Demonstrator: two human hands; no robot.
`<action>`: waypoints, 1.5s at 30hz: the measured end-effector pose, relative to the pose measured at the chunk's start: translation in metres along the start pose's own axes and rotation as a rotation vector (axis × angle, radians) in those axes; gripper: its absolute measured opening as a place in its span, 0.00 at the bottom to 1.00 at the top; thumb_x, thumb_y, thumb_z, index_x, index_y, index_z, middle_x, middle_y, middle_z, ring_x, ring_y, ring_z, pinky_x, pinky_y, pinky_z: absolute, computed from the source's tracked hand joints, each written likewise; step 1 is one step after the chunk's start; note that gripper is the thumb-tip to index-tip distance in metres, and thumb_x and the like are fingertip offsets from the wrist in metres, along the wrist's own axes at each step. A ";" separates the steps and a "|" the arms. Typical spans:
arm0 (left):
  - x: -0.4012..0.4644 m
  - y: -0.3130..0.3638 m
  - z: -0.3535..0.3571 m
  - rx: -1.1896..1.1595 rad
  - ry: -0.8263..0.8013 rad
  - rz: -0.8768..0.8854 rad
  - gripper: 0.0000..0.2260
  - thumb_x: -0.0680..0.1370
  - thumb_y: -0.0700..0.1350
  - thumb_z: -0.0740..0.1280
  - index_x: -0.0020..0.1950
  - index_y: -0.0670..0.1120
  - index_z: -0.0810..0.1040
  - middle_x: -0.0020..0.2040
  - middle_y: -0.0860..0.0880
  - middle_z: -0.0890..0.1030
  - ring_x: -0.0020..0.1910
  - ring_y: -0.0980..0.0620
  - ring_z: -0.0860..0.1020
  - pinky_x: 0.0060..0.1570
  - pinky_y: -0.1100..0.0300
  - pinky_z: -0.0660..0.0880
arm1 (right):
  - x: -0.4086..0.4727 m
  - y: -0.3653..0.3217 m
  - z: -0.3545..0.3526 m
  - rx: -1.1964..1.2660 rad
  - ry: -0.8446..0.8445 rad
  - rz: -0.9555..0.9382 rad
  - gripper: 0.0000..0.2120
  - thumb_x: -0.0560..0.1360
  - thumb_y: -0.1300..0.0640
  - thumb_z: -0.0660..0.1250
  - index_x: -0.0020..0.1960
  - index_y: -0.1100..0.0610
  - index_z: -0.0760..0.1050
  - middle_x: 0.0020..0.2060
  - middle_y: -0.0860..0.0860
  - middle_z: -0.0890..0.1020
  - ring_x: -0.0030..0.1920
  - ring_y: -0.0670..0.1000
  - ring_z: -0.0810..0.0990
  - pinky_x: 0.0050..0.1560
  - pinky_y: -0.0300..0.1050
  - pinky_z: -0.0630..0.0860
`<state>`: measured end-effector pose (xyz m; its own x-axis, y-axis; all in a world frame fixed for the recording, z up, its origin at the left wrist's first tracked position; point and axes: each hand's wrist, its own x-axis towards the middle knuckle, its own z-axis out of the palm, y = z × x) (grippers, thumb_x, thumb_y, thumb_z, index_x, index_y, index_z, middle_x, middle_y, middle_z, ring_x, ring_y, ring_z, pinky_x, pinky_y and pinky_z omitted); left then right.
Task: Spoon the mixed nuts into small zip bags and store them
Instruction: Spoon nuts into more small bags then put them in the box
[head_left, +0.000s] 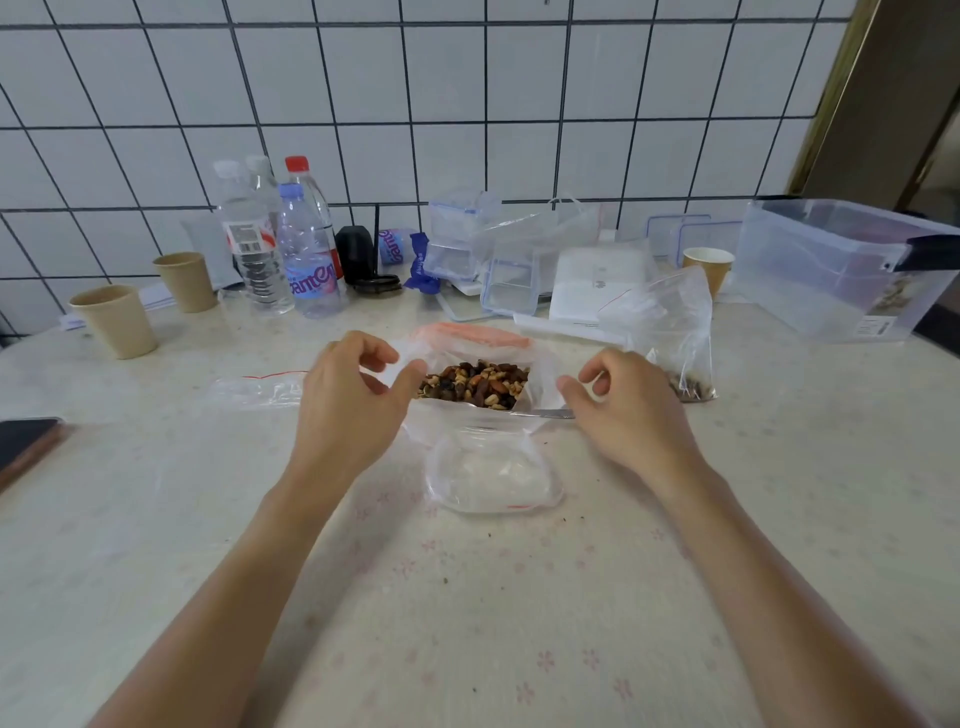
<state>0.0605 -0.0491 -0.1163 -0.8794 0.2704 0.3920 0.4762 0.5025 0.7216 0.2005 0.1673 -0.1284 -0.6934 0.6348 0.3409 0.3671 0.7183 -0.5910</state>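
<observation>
A large clear bag of mixed nuts (475, 387) lies open in the middle of the table. My left hand (348, 400) pinches its left rim with thumb and fingers. My right hand (623, 405) pinches the right rim, spreading the mouth. A metal spoon handle (545, 414) pokes out of the bag toward my right hand. An empty small zip bag (491, 478) lies just in front of the nut bag. Another small zip bag (675, 338) with a few nuts at its bottom stands to the right. A flat empty zip bag (260, 389) lies to the left.
Water bottles (306, 249) and two paper cups (117, 322) stand at the back left. Clear lidded boxes (467, 239), a white box (597, 286), a third cup (709, 265) and a big clear bin (841, 270) line the back right. A phone (26, 441) lies at the left edge.
</observation>
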 end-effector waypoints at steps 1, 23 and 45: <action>0.002 -0.004 0.003 0.006 0.035 -0.011 0.17 0.76 0.60 0.73 0.57 0.52 0.74 0.57 0.54 0.76 0.44 0.58 0.78 0.42 0.60 0.74 | 0.000 0.003 0.003 -0.070 -0.053 0.045 0.16 0.79 0.41 0.67 0.54 0.54 0.76 0.48 0.49 0.80 0.49 0.52 0.80 0.47 0.48 0.74; 0.001 -0.017 0.029 -0.113 -0.072 -0.067 0.09 0.80 0.46 0.70 0.43 0.49 0.72 0.38 0.52 0.75 0.38 0.51 0.73 0.35 0.56 0.67 | 0.000 -0.023 0.023 0.926 -0.347 0.118 0.09 0.84 0.59 0.64 0.53 0.63 0.80 0.41 0.56 0.86 0.34 0.54 0.83 0.25 0.43 0.73; -0.002 -0.002 0.035 -0.842 -0.226 -0.286 0.09 0.87 0.47 0.60 0.63 0.47 0.76 0.60 0.45 0.82 0.47 0.57 0.85 0.36 0.67 0.79 | -0.006 -0.031 0.038 0.971 -0.196 0.242 0.07 0.85 0.60 0.63 0.55 0.60 0.80 0.44 0.57 0.88 0.43 0.57 0.89 0.33 0.44 0.81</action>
<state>0.0607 -0.0216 -0.1389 -0.9011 0.4266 0.0771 0.0059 -0.1657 0.9862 0.1696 0.1306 -0.1401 -0.7886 0.6120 0.0591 -0.0899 -0.0196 -0.9958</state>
